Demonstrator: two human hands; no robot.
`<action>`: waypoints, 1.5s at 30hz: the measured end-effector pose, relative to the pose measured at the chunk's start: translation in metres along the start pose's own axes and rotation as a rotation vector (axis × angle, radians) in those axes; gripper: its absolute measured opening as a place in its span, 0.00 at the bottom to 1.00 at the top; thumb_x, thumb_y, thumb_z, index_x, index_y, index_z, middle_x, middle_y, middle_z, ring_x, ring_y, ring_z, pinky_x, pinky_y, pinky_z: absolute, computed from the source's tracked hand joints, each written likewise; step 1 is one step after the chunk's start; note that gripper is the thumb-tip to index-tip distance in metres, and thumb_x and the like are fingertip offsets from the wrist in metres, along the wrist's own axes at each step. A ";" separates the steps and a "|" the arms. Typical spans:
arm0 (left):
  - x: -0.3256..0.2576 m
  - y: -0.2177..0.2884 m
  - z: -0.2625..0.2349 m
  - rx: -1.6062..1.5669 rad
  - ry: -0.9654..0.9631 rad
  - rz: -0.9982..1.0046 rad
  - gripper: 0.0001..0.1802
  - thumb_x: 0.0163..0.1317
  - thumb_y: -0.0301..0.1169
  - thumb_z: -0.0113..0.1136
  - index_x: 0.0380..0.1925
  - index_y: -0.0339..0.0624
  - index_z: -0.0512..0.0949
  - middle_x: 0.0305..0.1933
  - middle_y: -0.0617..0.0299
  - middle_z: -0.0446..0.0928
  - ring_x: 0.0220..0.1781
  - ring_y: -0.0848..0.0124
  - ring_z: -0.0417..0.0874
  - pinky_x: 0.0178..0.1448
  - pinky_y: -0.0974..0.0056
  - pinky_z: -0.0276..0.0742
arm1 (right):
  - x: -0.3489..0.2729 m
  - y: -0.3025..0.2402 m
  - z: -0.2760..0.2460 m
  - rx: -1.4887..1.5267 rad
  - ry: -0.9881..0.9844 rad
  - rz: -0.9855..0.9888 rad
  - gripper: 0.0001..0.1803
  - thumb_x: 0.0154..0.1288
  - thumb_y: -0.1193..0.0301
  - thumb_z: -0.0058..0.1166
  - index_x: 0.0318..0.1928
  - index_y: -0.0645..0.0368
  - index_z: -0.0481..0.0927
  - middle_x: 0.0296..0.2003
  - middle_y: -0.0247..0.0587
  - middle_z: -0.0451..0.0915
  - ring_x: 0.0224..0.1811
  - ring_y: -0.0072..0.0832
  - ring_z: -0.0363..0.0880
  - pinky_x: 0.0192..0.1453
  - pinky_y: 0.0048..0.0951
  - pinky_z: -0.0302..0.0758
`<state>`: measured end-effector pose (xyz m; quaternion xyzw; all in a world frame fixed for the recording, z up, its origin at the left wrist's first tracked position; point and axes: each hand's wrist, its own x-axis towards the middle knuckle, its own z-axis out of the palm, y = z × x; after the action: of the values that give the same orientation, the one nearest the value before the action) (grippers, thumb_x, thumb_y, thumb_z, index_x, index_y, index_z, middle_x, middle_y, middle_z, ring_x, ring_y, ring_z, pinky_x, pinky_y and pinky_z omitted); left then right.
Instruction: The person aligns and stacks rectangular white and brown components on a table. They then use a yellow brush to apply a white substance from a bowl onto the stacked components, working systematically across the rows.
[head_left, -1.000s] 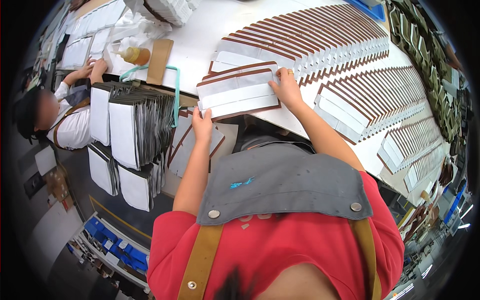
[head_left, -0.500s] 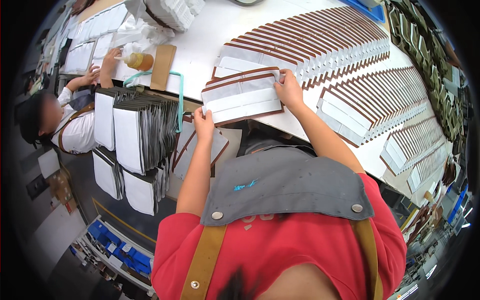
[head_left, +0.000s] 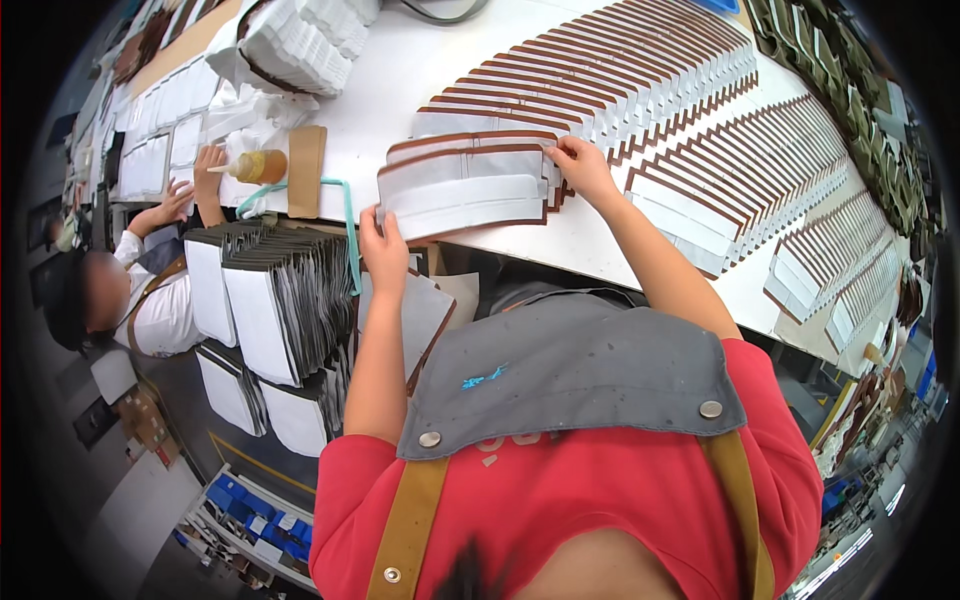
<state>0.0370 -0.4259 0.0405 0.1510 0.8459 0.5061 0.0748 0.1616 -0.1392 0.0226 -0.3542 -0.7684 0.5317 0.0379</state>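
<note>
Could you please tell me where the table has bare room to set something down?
The widest bare white tabletop lies between the tan strip and the fanned brown-edged panels; a small patch shows between the held panels and right forearm. Crowded: the right side under fanned panels, the left around the bottle.

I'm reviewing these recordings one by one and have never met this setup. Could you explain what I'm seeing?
There is no machine: a person works with two bare hands. The view comes from a wide fisheye camera on their head, looking down, so straight edges bend.

The left hand and right hand hold a pale panel with brown edging by its opposite ends. A similar piece shows behind it; whether that is held too, I can't tell.

On the white table lie overlapping rows of similar panels and an amber bottle. At left, a co-worker's hand is near the bottle.
</note>
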 end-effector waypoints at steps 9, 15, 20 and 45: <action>0.076 -0.026 0.017 0.336 -0.162 0.007 0.13 0.58 0.29 0.49 0.42 0.35 0.69 0.37 0.47 0.76 0.39 0.59 0.78 0.44 0.61 0.71 | 0.020 0.001 0.001 -0.150 -0.055 0.142 0.12 0.51 0.64 0.58 0.27 0.60 0.75 0.21 0.38 0.75 0.24 0.27 0.74 0.30 0.27 0.71; 0.079 -0.026 0.019 0.349 -0.188 -0.024 0.14 0.58 0.28 0.47 0.43 0.34 0.68 0.42 0.43 0.74 0.43 0.50 0.76 0.47 0.57 0.70 | 0.021 0.002 -0.002 -0.067 -0.091 0.170 0.13 0.50 0.64 0.59 0.24 0.60 0.74 0.20 0.37 0.75 0.21 0.25 0.73 0.29 0.27 0.71; 0.078 -0.021 0.020 0.335 -0.206 -0.087 0.14 0.59 0.29 0.47 0.44 0.34 0.68 0.42 0.43 0.74 0.44 0.50 0.76 0.48 0.57 0.70 | 0.025 0.008 -0.001 -0.081 -0.093 0.152 0.13 0.49 0.63 0.60 0.22 0.59 0.73 0.17 0.37 0.74 0.19 0.25 0.72 0.26 0.27 0.70; 0.073 -0.031 0.017 0.417 -0.088 0.186 0.16 0.57 0.27 0.52 0.45 0.36 0.67 0.38 0.55 0.71 0.34 0.65 0.74 0.38 0.63 0.72 | 0.014 -0.010 0.000 -0.257 -0.007 0.032 0.14 0.52 0.63 0.56 0.32 0.60 0.72 0.23 0.45 0.76 0.27 0.38 0.76 0.34 0.34 0.72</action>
<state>-0.0323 -0.4011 0.0074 0.2625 0.9105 0.3178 0.0316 0.1458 -0.1327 0.0260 -0.3667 -0.8245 0.4306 -0.0188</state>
